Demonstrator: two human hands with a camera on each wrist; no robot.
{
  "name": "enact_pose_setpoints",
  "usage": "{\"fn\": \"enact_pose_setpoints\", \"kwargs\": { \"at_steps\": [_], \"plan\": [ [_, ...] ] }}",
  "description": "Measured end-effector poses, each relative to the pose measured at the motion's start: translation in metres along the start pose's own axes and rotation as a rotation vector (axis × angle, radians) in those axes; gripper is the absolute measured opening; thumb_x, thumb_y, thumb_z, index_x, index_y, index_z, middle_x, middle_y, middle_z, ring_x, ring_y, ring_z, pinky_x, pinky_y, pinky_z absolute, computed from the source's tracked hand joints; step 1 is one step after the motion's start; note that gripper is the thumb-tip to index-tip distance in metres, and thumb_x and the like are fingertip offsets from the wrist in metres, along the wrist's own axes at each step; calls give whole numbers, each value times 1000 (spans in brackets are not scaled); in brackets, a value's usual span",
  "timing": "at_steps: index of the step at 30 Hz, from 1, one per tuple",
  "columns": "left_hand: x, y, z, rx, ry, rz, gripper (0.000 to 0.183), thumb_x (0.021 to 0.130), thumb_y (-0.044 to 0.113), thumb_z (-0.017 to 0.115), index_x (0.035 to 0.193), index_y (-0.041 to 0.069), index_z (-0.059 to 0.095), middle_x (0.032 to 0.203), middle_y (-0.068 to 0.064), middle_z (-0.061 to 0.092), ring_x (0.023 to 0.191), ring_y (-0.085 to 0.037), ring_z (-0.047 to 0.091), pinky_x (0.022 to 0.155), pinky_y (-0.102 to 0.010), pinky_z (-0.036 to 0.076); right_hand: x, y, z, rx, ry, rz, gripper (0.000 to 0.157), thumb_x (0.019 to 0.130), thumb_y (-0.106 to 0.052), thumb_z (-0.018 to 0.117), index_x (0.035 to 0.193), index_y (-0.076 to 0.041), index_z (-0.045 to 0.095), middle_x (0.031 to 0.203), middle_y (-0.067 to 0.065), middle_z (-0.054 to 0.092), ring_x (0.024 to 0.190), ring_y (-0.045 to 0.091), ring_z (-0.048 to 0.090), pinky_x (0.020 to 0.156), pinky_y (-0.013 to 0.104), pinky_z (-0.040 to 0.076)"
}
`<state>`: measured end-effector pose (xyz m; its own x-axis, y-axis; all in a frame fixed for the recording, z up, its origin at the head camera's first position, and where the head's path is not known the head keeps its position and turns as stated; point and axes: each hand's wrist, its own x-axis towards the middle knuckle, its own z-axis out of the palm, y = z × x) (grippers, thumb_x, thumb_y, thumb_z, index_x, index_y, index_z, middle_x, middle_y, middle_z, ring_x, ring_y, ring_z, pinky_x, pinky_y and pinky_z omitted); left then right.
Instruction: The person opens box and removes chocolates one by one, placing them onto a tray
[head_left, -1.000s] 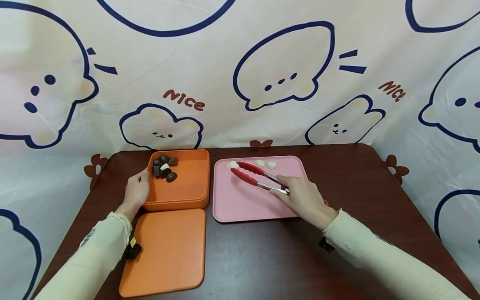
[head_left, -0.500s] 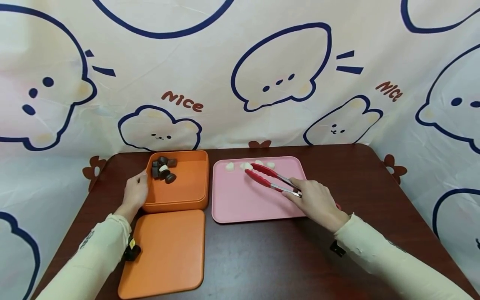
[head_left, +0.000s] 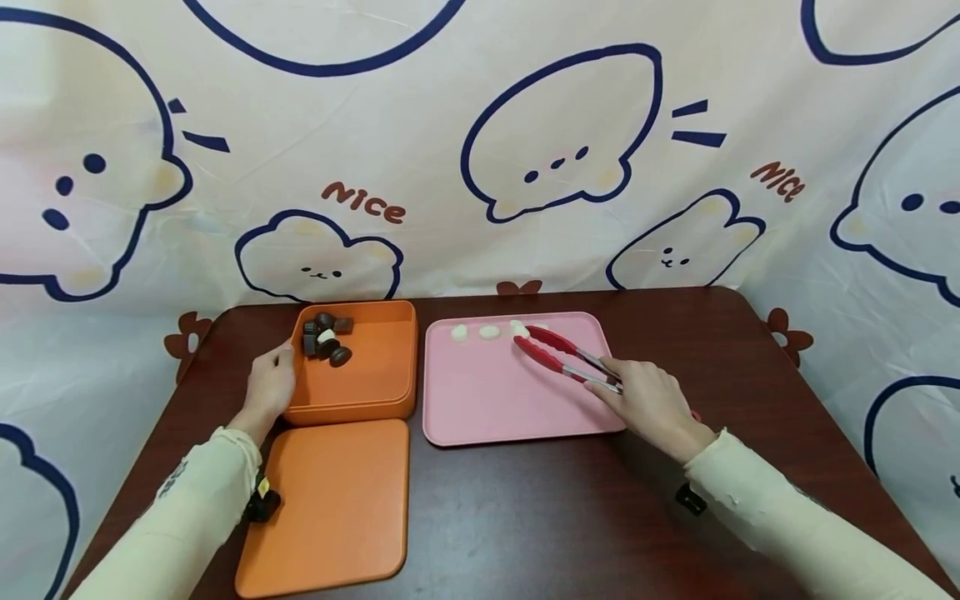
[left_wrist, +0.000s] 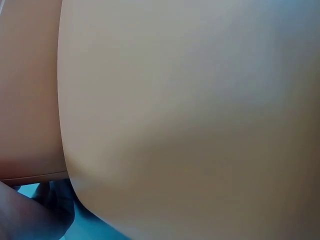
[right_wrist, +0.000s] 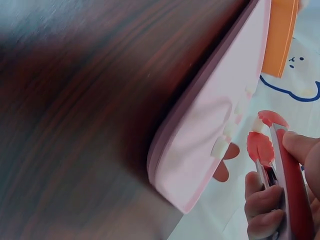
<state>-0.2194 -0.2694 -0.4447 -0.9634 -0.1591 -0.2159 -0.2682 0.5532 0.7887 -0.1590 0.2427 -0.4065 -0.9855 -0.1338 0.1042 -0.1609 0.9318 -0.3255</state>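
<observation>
My left hand (head_left: 272,381) holds the orange box (head_left: 352,411); my right hand (head_left: 658,406) grips tongs (head_left: 542,356), their far-left tips pinching a white piece (right_wrist: 258,124)

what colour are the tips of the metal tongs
The slender metal tongs have red tips, best seen in the head view.

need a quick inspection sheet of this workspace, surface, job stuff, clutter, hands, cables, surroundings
Surface: dark wood-grained table
Job's things: orange box with mostly dark chocolate-like pieces clustered toward its far left corner; orange lid lying flat on the person's side of the box; pink tray bearing four white pieces along its far side; red-tipped tongs pinching a fifth white piece
Clutter: nothing seen
Hands: left hand holds the box's left side; right hand grips the tongs
Cables: nothing seen
Surroundings: cartoon-printed curtain reading "Nice"
</observation>
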Motion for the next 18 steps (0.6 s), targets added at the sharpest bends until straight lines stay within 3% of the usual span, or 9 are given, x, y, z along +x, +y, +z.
{"fn": "enact_pose_setpoints", "kwargs": {
  "at_steps": [4, 11, 18],
  "plan": [
    [0, 0, 0, -5, -4, 2, 62, 110, 44, 10, 162, 12, 15, 169, -20, 15, 153, -46, 18, 122, -65, 22, 1, 7, -5, 2, -5, 15, 47, 91, -39, 75, 126, -9, 70, 63, 1, 51, 58, 17, 47, 47, 29, 37],
    [0, 1, 0, 0, -2, 8, 61, 110, 43, 10, 162, 11, 15, 169, -19, 14, 154, -46, 17, 123, -64, 22, 4, 20, -13, -31, 0, 24, 36, 92, -40, 73, 116, -12, 72, 67, 2, 57, 60, 18, 51, 47, 30, 38],
    [1, 1, 0, -6, 2, 0, 61, 110, 42, 9, 162, 11, 14, 169, -17, 13, 155, -44, 15, 124, -63, 20, 8, 33, -18, -50, -16, 46, 37, 95, -39, 69, 117, -9, 70, 66, 2, 57, 59, 18, 51, 45, 30, 38]
  ]
}}
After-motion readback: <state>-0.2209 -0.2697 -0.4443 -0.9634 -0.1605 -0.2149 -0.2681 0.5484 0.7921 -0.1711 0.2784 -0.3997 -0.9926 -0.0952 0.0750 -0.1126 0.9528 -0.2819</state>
